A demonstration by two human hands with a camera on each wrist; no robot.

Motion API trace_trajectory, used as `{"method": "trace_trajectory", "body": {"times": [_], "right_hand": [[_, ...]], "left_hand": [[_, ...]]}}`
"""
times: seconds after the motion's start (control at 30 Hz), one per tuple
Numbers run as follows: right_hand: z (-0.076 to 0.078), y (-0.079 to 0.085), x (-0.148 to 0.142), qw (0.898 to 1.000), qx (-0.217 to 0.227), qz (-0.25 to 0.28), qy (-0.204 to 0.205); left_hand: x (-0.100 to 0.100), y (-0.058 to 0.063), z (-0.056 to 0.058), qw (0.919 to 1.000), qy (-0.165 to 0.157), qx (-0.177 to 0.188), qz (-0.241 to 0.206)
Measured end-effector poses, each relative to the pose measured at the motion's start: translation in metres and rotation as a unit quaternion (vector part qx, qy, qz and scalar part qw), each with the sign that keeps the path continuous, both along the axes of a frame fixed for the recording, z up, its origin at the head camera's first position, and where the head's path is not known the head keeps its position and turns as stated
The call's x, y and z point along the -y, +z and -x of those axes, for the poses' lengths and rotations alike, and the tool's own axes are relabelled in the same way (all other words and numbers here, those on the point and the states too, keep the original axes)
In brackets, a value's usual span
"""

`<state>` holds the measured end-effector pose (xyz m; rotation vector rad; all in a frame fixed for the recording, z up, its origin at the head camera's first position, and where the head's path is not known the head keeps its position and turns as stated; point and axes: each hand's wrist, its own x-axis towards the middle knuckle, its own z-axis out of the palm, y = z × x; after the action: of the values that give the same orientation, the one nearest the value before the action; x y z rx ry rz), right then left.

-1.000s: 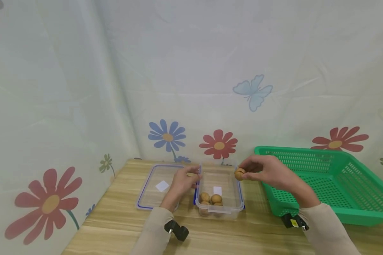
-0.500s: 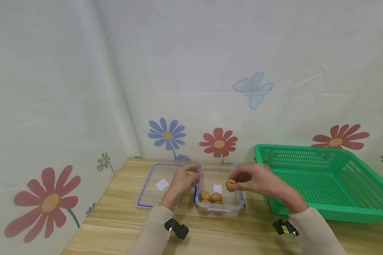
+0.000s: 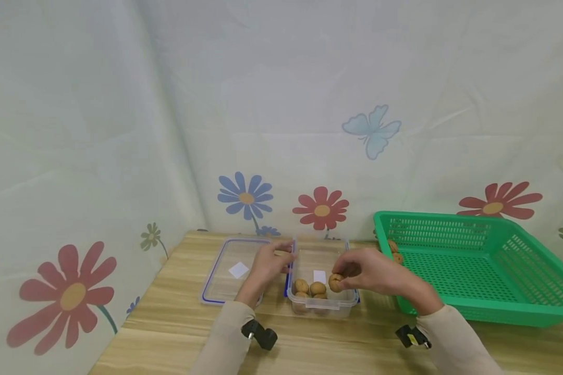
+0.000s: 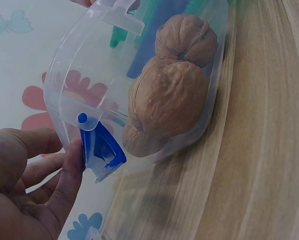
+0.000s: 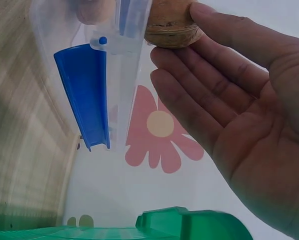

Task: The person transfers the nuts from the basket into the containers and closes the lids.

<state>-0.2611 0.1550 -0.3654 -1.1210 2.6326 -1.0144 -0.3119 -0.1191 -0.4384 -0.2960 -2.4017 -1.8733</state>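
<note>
My right hand pinches a walnut between thumb and fingers, low over the right part of a clear plastic food container. Several walnuts lie at the front left inside it, beside a white label. At the container's left side, my left hand rests its fingertips against the rim and a blue latch. The left wrist view shows walnuts through the clear wall. In the right wrist view the held walnut is partly cut off by the frame's top.
A clear lid with a blue seal and a white label lies on the wooden table left of the container. On the right stands a green basket; walnuts show at its left wall. A flower-printed curtain closes off the back.
My right hand has moved left and down from the basket's edge to the container, carrying the walnut. Walnuts in the basket have come into view behind it. The left hand stays in place.
</note>
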Motion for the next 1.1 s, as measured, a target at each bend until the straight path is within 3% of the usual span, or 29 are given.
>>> {"method": "trace_trajectory", "body": {"times": [0.63, 1.1], "right_hand": [[-0.0004, -0.0058, 0.0038, 0.999, 0.011, -0.031, 0.003], [0.0007, -0.0097, 0.0054, 0.999, -0.008, -0.043, 0.007]], "left_hand": [[-0.0002, 0.0017, 0.0011, 1.0000, 0.004, -0.001, 0.005], [-0.0004, 0.0010, 0.0025, 1.0000, 0.005, -0.001, 0.007]]}}
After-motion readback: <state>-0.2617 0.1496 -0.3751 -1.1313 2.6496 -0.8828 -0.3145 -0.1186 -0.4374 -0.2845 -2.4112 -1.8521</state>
